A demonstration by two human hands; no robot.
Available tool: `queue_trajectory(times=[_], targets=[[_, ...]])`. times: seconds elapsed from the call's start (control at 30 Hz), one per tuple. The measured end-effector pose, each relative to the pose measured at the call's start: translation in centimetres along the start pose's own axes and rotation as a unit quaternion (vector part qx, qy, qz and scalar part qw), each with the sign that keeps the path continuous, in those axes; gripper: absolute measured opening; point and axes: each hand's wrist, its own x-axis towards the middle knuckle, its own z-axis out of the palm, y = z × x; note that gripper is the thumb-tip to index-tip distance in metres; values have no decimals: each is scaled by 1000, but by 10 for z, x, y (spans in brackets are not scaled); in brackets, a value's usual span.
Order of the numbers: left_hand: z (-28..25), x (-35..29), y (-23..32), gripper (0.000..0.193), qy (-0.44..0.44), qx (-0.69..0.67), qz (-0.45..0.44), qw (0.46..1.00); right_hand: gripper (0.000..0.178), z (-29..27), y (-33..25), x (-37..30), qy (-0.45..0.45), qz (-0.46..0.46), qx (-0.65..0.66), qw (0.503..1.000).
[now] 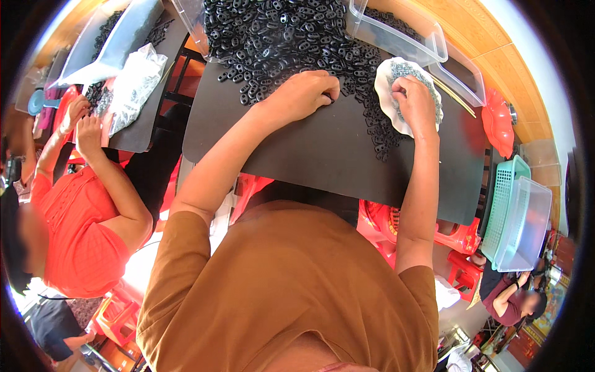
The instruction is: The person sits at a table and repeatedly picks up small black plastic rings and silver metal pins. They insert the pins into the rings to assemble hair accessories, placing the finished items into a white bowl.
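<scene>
A large heap of small black oval pieces with holes [279, 37] covers the far part of a dark table [297, 139]. At the heap's near edge my left hand [304, 94] is closed, its fingertips curled together; whatever they grip is too hidden to name. My right hand [414, 102] reaches over a white wavy-rimmed dish [385, 102] filled with small silvery metal parts [406, 69]. Its thumb and fingers are pinched together just above those parts, and I cannot make out what is between them. A strip of smaller black pieces [379, 133] lies between my hands, left of the dish.
Clear plastic bins [403, 40] stand behind the dish, with thin sticks [455, 96] beside it. A red dish [497, 121] and a green basket [505, 201] are at the right. To the left, a person in red [87, 229] works at another table with a plastic bag [137, 87].
</scene>
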Motion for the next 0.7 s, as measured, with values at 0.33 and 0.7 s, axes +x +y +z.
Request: queue_trajectory(times=[0.33, 0.7], targets=[[5, 7, -18, 14, 29, -376, -163, 912, 12, 0, -11, -2, 84, -19, 91, 992], [12, 8, -19, 24, 56, -410, -177, 893, 19, 35, -82, -6, 30, -51, 354, 933]])
